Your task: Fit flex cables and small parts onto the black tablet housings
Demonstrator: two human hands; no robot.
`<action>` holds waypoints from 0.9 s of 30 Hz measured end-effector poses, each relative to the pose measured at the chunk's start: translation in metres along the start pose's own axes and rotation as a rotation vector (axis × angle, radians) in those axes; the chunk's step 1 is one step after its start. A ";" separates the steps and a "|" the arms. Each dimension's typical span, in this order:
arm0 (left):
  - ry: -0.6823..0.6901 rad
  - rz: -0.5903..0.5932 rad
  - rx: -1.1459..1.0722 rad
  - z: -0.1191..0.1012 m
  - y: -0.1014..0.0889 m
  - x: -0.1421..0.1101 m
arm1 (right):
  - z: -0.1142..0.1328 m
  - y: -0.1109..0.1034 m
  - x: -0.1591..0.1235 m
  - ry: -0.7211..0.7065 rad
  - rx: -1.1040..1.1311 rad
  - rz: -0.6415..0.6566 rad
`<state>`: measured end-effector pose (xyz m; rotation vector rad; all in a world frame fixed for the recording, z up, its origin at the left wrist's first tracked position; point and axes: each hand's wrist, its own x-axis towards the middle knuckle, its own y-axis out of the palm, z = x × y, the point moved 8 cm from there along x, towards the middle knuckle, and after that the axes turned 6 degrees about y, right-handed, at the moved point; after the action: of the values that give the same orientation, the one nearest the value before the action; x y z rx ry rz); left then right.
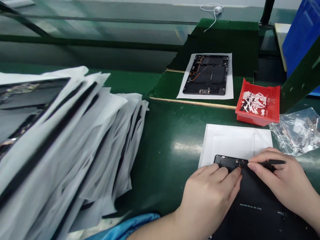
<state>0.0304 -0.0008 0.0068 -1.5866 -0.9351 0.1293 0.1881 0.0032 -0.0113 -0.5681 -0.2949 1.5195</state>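
Note:
A black tablet body [252, 206] lies on a white sheet [232, 141] at the lower right of the green bench. My left hand [210, 196] rests on the tablet's near left part, fingers curled, with a fingertip pressing near a small component at the top edge [240, 163]. My right hand [282, 181] lies on the tablet's right side and is closed round a thin black tool [275, 162] that pokes out to the right. The two forefingers nearly meet at the tablet's top edge.
A tall leaning stack of tablets wrapped in white sheets [62, 146] fills the left. Another open tablet on white paper [206, 75] lies farther back. A red bin of white scraps [257, 103] and a clear bag of small parts [297, 131] stand at right. A blue crate [300, 33] is at top right.

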 end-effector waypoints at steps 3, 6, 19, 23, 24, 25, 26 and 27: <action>-0.006 0.000 -0.012 0.001 -0.001 0.000 | 0.000 -0.001 -0.001 0.003 0.001 0.000; -0.004 -0.006 -0.017 0.000 -0.002 -0.001 | 0.000 -0.001 -0.001 0.005 -0.008 0.006; 0.034 0.053 0.001 -0.002 -0.002 0.003 | 0.005 -0.001 0.001 0.012 -0.035 -0.004; 0.042 0.071 0.009 -0.002 -0.002 0.004 | 0.007 -0.002 0.001 0.004 -0.062 -0.008; 0.044 0.078 0.008 -0.001 -0.001 0.004 | 0.007 -0.002 0.001 0.000 -0.064 -0.008; 0.051 0.087 0.003 0.000 -0.001 0.004 | 0.008 -0.002 0.002 -0.002 -0.066 -0.007; 0.060 0.097 -0.003 0.001 -0.001 0.004 | 0.008 -0.002 0.002 -0.003 -0.067 -0.007; 0.072 0.107 -0.011 0.001 -0.001 0.004 | 0.009 -0.002 0.002 -0.003 -0.068 -0.007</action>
<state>0.0323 0.0029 0.0090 -1.6411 -0.7968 0.1413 0.1853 0.0071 -0.0032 -0.6176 -0.3517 1.5078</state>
